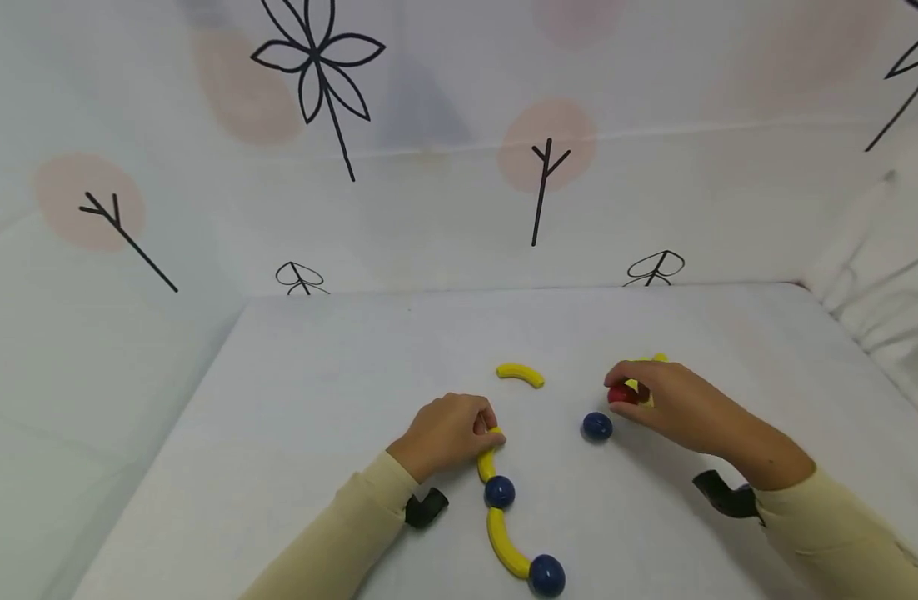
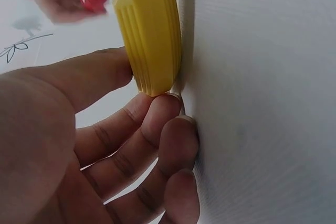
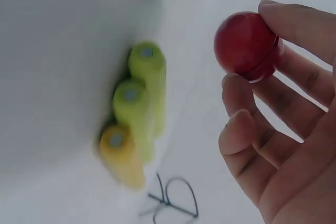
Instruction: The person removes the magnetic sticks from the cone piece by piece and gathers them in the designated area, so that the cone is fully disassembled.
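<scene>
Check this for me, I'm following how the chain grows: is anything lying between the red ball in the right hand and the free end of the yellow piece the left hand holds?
Nothing visible: bare table lies between red ball and yellow piece.

1. My left hand: table open from 9 to 12 o'clock.
2. At 5 o'clock, yellow-and-blue chain obstructs.
3. My right hand: blue ball obstructs at 8 o'clock.
</scene>
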`<state>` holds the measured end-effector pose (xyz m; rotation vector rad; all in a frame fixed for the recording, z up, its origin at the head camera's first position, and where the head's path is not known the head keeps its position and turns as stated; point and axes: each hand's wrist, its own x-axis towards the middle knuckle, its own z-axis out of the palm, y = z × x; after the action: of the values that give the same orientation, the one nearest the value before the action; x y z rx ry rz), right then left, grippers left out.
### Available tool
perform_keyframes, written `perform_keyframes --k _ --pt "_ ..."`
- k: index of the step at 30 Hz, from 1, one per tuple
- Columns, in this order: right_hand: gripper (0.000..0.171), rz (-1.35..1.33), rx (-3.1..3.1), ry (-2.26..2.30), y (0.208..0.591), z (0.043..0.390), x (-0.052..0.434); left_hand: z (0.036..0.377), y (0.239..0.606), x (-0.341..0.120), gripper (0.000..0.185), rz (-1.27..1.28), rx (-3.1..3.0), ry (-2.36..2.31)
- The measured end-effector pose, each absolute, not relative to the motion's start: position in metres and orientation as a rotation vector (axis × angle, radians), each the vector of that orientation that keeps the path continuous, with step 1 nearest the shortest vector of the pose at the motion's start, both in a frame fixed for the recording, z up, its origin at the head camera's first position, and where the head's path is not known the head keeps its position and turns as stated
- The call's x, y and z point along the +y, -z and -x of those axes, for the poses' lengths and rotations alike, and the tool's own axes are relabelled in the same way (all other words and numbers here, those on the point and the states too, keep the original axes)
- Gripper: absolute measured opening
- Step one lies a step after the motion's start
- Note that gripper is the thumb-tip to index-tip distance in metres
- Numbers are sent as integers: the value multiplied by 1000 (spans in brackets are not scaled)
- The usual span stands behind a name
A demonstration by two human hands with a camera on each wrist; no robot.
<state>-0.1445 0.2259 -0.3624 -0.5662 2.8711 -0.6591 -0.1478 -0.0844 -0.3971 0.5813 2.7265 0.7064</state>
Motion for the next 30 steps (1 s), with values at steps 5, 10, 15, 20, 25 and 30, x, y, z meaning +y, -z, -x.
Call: perform_keyframes --k 5,10,15,20,25,30 --pt "25 547 2785 642 369 166 211 148 398 -82 19 -578 2726 -696" --pt "25 530 2742 615 376 176 206 149 397 -81 19 -586 2729 -686" --pt "26 532 2759 618 377 177 202 149 398 -82 20 -579 2726 -677" --pt "27 561 2842 580 371 166 193 145 391 -83 28 -543 2767 -603" --pt "25 566 2898 580 363 154 186 131 377 -86 50 -469 2810 -355" --pt "24 501 3008 589 356 150 196 112 378 -85 71 -474 2750 -169"
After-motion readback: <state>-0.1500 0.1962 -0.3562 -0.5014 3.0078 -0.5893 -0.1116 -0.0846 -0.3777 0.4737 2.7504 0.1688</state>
